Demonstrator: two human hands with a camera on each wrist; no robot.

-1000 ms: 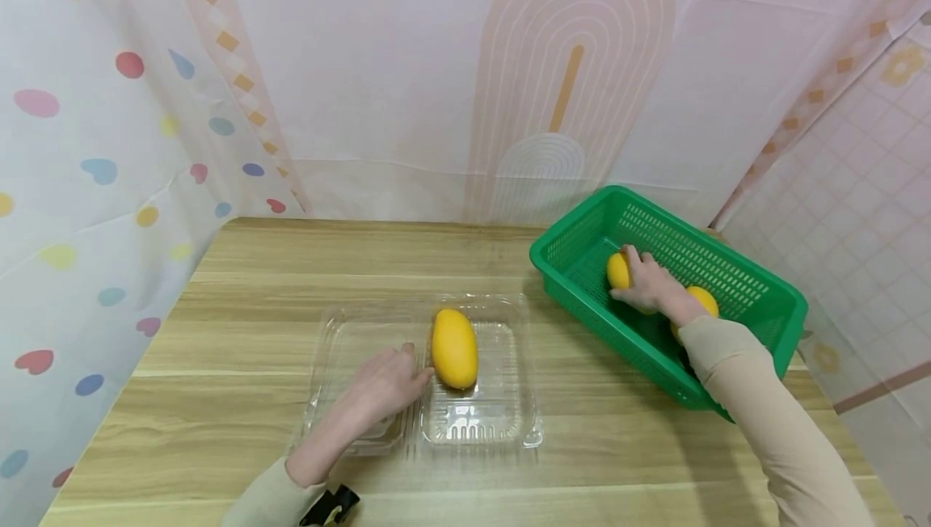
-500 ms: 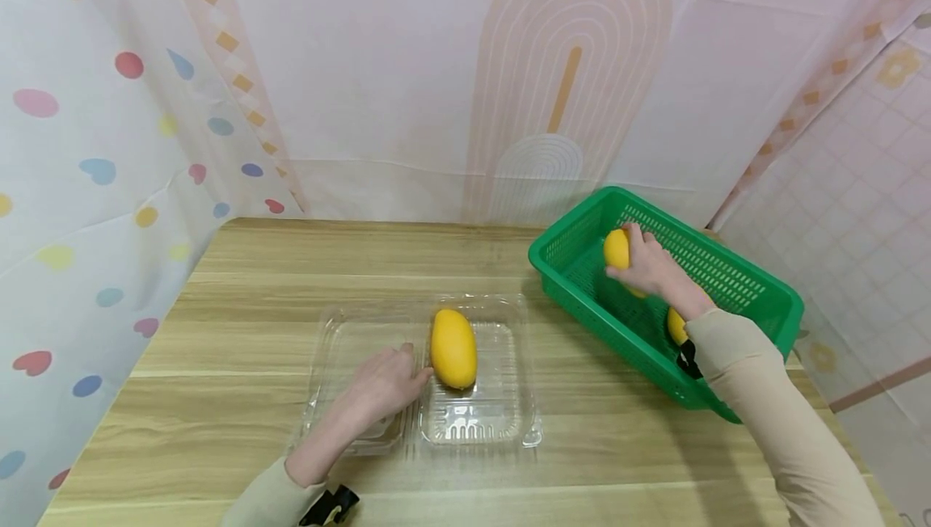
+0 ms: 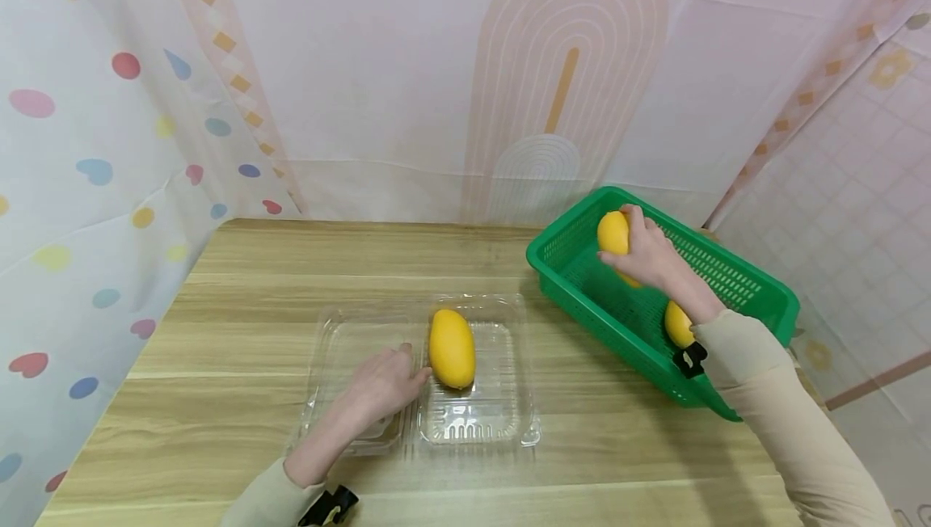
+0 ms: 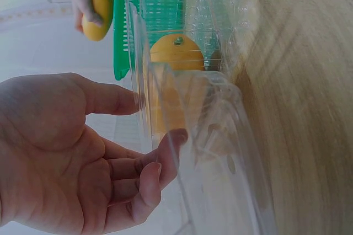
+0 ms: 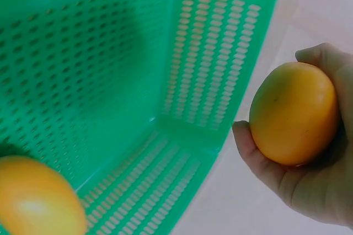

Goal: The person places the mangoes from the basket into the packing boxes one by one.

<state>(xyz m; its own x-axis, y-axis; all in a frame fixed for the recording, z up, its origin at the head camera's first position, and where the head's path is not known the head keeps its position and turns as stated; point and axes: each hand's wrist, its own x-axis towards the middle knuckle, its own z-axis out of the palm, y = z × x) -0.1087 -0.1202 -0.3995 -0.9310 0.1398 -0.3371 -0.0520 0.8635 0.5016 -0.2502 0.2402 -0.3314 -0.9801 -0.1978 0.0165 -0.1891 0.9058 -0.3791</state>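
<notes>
My right hand (image 3: pixel 643 252) grips a yellow mango (image 3: pixel 613 233) above the far end of the green basket (image 3: pixel 582 293); fingers and thumb curl round it in the right wrist view. A second mango (image 3: pixel 679 325) lies in the basket, partly hidden by my right forearm. Another mango (image 3: pixel 452 349) lies in the right half of an opened clear plastic clamshell box (image 3: pixel 502 422). My left hand (image 3: pixel 385 381) is at the fold between the two halves. In the left wrist view, its thumb and bent fingers hold the box's plastic edge.
The wooden table (image 3: pixel 240 333) backs onto a patterned cloth (image 3: pixel 378 107). The basket stands at the table's right, angled, close to the box. A black strap mount (image 3: pixel 330 504) sits at my left wrist.
My right hand has lifted the mango up off the basket floor, moving away from me and slightly left. The left hand and the box have stayed in place.
</notes>
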